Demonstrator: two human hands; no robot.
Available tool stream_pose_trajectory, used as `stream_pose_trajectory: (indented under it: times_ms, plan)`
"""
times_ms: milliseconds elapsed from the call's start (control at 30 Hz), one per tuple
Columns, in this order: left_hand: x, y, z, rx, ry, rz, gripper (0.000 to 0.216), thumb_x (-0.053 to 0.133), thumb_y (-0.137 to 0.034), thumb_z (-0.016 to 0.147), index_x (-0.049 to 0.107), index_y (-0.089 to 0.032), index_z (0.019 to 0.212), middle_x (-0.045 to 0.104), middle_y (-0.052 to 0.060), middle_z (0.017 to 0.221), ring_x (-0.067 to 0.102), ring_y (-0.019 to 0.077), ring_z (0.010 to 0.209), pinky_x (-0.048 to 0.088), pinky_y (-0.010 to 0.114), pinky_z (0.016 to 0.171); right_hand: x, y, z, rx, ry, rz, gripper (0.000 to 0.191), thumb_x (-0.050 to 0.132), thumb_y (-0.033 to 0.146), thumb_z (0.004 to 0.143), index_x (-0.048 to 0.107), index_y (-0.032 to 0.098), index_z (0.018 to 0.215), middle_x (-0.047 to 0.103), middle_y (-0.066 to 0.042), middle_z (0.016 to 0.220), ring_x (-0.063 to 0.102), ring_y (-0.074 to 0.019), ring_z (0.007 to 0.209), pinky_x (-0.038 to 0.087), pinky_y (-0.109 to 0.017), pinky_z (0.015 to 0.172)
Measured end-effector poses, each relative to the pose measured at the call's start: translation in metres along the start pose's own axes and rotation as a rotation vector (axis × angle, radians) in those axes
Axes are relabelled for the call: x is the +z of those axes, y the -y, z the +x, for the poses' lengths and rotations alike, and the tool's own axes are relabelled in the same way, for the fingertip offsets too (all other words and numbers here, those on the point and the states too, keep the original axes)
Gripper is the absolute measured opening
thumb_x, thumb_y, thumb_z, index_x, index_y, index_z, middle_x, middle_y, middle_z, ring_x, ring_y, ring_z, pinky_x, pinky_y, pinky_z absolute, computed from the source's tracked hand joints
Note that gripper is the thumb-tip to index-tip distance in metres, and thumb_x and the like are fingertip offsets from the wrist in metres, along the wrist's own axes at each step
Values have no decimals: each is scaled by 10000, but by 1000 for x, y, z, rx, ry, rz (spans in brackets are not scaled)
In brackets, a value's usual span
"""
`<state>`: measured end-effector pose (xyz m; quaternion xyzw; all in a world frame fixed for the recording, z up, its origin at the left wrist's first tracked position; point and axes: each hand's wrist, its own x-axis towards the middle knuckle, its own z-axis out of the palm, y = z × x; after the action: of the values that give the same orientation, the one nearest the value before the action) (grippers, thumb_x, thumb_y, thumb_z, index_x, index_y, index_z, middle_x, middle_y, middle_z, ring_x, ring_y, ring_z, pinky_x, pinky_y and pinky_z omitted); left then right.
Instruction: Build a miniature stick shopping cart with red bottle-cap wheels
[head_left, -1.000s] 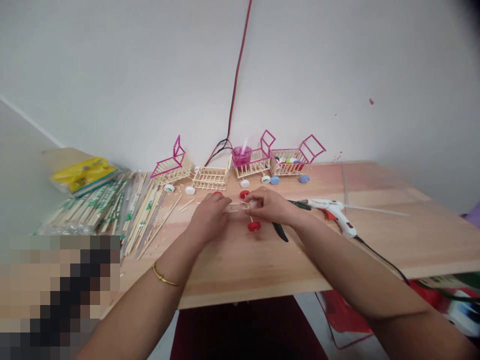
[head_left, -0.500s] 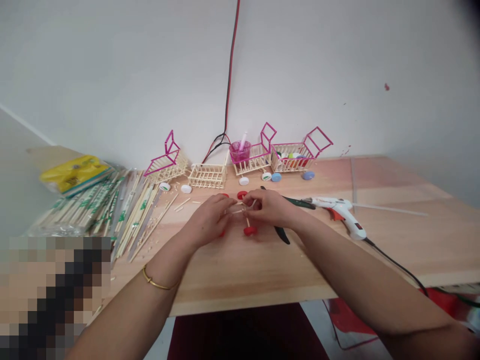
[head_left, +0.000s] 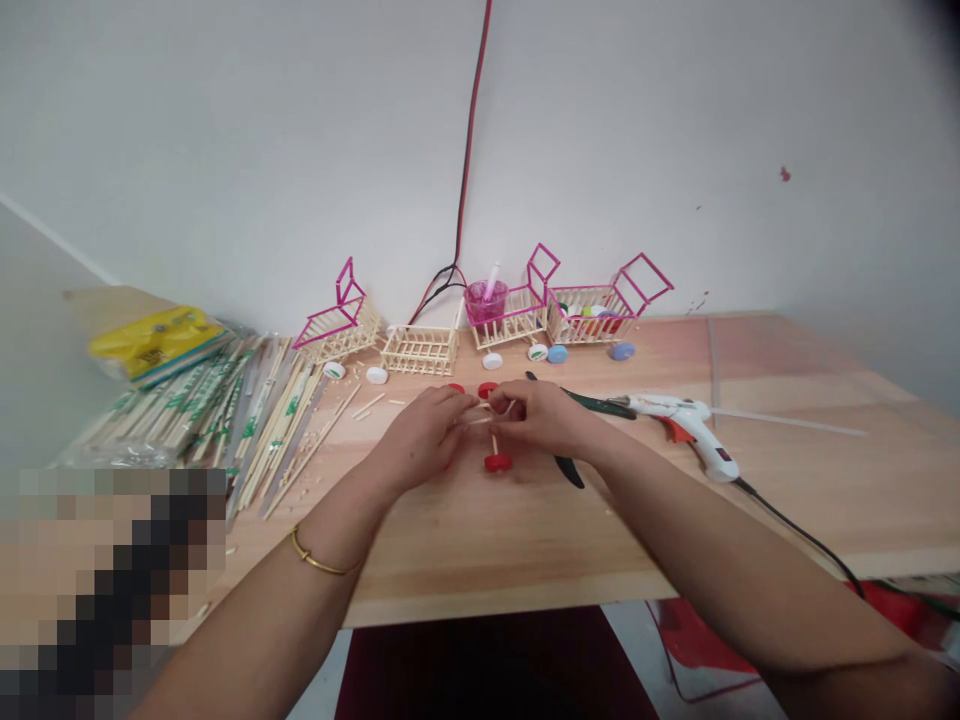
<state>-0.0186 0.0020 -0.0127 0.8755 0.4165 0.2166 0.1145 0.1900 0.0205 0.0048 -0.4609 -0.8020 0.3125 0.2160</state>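
My left hand (head_left: 424, 436) and my right hand (head_left: 546, 418) face each other above the table, fingertips close together. Both are closed in a pinch on a small wheeled frame of thin wooden sticks (head_left: 477, 421). Red caps sit on it as wheels; one red wheel (head_left: 497, 463) shows at the near end of a stick axle, and another red wheel (head_left: 488, 390) peeks out behind my fingers. My fingers hide much of the frame and part of a third red wheel (head_left: 456, 388). Dark-handled pliers (head_left: 600, 404) lie partly beneath my right hand and wrist.
A white glue gun (head_left: 694, 425) rests at right, its cord trailing off. Along the wall stand small stick carts (head_left: 416, 350), some with purple rims, and a purple cup (head_left: 486, 302). Loose sticks (head_left: 289, 430), stick packs (head_left: 157, 410) and a yellow bag (head_left: 157, 340) lie at left.
The view has shifted slightly, so the scene sits a little further right. Both hands keep their hold on the wheeled frame, with hardly any movement.
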Motion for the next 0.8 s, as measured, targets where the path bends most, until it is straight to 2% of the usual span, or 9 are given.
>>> stream_pose_trajectory:
  times_ms: [500,800]
  plan:
    - [-5,-11,2,-5,52,124,292,456,-165,883,620,-173,1125,645,127,1127,572,258,1057,467,434,946,3,3,-2,-23,-15,-46,66,645,171,749,659,188,812,646,-3,779,555,-132,698,403,-242,638]
    - [-6,-16,2,-48,85,221,282,458,-167,888,638,-159,1105,656,125,1077,575,263,1020,473,423,918,4,2,-2,-20,22,4,48,629,196,763,595,180,733,597,20,724,519,-114,653,388,-230,609]
